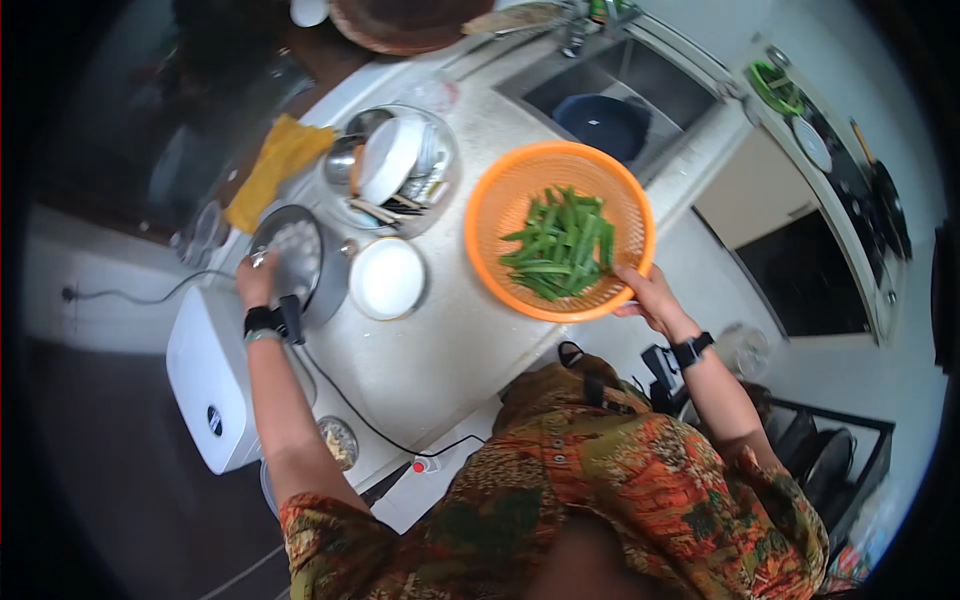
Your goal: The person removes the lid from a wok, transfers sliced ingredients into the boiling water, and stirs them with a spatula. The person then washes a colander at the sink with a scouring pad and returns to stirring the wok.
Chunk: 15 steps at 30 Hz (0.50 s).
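Note:
My right hand (652,297) grips the rim of an orange plastic colander (487,262), thumb over the edge. Cut green vegetable strips (562,243) lie heaped in it. The colander is above the counter's front edge, close to the sink. My left hand (256,283) is closed at the near-left side of a grey metal pot (327,285), by its metal handle; the fingers are partly hidden. Whitish, blurred contents show inside the pot. Right beside the pot stands a white bowl (387,278).
A basin of stacked dishes (440,205) and a yellow cloth (275,165) are behind the pot. A dark blue basin (605,125) sits in the sink (680,95). A white appliance (215,375) stands at left, and a black cord (360,418) crosses the counter (450,350).

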Motion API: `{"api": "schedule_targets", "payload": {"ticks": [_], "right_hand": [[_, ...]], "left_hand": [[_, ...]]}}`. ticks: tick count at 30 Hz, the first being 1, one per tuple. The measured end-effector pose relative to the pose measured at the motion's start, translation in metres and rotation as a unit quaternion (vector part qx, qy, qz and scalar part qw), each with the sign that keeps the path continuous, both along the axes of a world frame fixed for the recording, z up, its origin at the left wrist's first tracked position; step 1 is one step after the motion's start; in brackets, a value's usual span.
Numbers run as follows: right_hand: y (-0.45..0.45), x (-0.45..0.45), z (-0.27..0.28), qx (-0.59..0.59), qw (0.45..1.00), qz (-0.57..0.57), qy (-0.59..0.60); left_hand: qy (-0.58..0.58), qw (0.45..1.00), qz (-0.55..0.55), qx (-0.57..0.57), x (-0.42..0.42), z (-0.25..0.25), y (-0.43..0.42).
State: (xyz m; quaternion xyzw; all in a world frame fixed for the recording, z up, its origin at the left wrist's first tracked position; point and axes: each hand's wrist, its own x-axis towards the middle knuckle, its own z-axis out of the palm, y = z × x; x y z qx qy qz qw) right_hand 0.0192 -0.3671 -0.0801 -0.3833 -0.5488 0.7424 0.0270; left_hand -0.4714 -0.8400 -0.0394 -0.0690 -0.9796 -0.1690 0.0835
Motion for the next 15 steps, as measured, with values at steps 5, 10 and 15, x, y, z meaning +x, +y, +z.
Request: {"api": "schedule_targets", "payload": {"ticks": [5, 10, 15], "right_hand": [[-0.001, 0.000, 0.003, -0.017, 1.000, -0.009, 0.017], [-0.001, -0.001, 0.001, -0.009, 0.995, -0.027, 0.098], [-0.005, -0.005, 0.005, -0.020, 0.979, -0.011, 0.202]], "left_hand": [[-0.004, 0.961, -0.068, 0.270, 0.094, 0.050, 0.040], [-0.083, 0.909, -0.082, 0.401, 0.258, 0.089, 0.079], [-0.206, 0.859, -0.035, 0.467, 0.368, 0.061, 0.122]]}}
